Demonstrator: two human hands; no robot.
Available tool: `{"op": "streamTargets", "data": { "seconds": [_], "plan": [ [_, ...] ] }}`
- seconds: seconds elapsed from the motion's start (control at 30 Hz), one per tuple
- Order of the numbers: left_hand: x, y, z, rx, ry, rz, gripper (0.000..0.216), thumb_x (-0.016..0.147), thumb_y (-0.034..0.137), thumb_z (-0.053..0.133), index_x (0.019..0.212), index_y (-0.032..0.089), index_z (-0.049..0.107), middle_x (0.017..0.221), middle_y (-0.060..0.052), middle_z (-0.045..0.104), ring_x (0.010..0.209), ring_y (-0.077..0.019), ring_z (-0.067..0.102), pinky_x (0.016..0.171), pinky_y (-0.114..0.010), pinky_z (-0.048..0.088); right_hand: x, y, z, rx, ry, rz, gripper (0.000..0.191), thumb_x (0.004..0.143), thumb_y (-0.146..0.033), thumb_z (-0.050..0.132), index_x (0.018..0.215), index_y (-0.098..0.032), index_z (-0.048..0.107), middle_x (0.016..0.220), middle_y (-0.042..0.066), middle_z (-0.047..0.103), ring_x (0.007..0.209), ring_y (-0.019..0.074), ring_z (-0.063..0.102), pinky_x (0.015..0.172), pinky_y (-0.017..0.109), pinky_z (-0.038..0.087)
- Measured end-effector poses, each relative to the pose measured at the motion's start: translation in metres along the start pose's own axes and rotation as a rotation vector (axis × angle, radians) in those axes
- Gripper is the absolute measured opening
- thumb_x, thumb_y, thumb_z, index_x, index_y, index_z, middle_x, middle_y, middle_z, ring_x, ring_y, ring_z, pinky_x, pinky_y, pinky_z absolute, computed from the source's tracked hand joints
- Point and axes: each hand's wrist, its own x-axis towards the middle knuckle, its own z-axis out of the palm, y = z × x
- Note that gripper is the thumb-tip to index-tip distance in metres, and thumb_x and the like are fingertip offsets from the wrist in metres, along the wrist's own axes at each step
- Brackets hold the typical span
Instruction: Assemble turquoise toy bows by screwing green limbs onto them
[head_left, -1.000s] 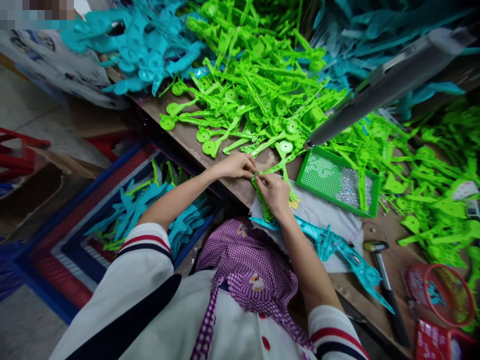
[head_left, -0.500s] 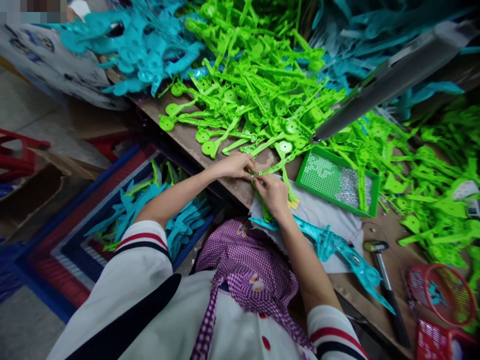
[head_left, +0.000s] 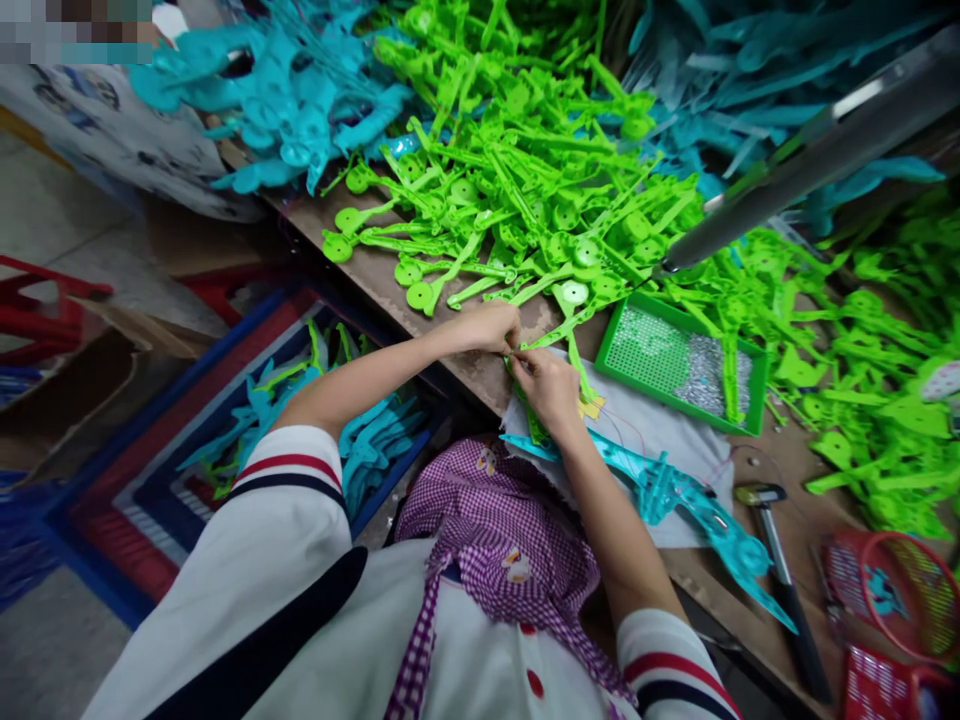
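Note:
My left hand (head_left: 486, 327) and my right hand (head_left: 549, 384) meet at the near edge of the wooden workbench (head_left: 375, 275). Both are closed in a pinch on a green plastic part (head_left: 531, 418) that hangs down between them over a white cloth (head_left: 660, 425). A large heap of green plastic parts (head_left: 517, 170) lies just beyond my hands. A teal plastic part (head_left: 675, 495) rests on the cloth under my right forearm.
A green mesh tray (head_left: 645, 355) with small metal bits sits right of my hands. A hammer (head_left: 780, 580) and red baskets (head_left: 892, 590) lie at the right. Teal parts (head_left: 277, 90) pile at the back left. A striped crate (head_left: 150, 480) of parts stands on the floor.
My hands stay pinched on the green part with only small finger shifts. The view has drifted slightly.

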Motion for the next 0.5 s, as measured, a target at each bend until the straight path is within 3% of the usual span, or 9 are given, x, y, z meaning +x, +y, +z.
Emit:
{"op": "streamTargets", "data": {
  "seconds": [0.13, 0.27, 0.37, 0.5],
  "plan": [
    [0.014, 0.014, -0.009, 0.085, -0.110, -0.077, 0.012, 0.065, 0.015, 0.079, 0.076, 0.017, 0.083, 0.073, -0.006, 0.074, 0.076, -0.0216, 0.066, 0.069, -0.029, 0.042, 0.002, 0.003, 0.001, 0.008, 0.016, 0.036, 0.028, 0.097, -0.033, 0.053, 0.107, -0.021, 0.077, 0.104, 0.008, 0.079, 0.094, 0.0237, 0.071, 0.072, 0.030, 0.042],
    [0.018, 0.011, -0.009, 0.056, -0.169, -0.089, 0.012, 0.066, 0.015, 0.077, 0.076, 0.019, 0.083, 0.070, -0.002, 0.074, 0.072, -0.0188, 0.064, 0.068, -0.027, 0.042, 0.001, 0.006, -0.004, 0.052, 0.043, 0.101, 0.034, 0.098, -0.042, 0.052, 0.109, -0.021, 0.075, 0.103, 0.008, 0.079, 0.092, 0.0243, 0.070, 0.070, 0.030, 0.040],
    [0.013, 0.003, -0.003, -0.016, -0.129, -0.029, 0.017, 0.067, 0.014, 0.077, 0.081, 0.020, 0.083, 0.076, 0.000, 0.076, 0.074, -0.0162, 0.065, 0.070, -0.024, 0.042, -0.004, 0.001, -0.009, 0.017, 0.037, 0.153, 0.037, 0.100, -0.044, 0.047, 0.106, -0.020, 0.075, 0.105, 0.009, 0.079, 0.093, 0.0247, 0.070, 0.069, 0.030, 0.039],
    [0.006, -0.006, 0.007, -0.104, -0.027, 0.038, 0.015, 0.070, 0.013, 0.078, 0.082, 0.019, 0.083, 0.081, -0.002, 0.077, 0.079, -0.0164, 0.066, 0.074, -0.023, 0.043, -0.014, -0.008, -0.009, -0.044, -0.053, 0.068, 0.034, 0.101, -0.038, 0.045, 0.111, -0.023, 0.073, 0.111, 0.007, 0.077, 0.093, 0.0234, 0.069, 0.069, 0.030, 0.038]
  ]
}}
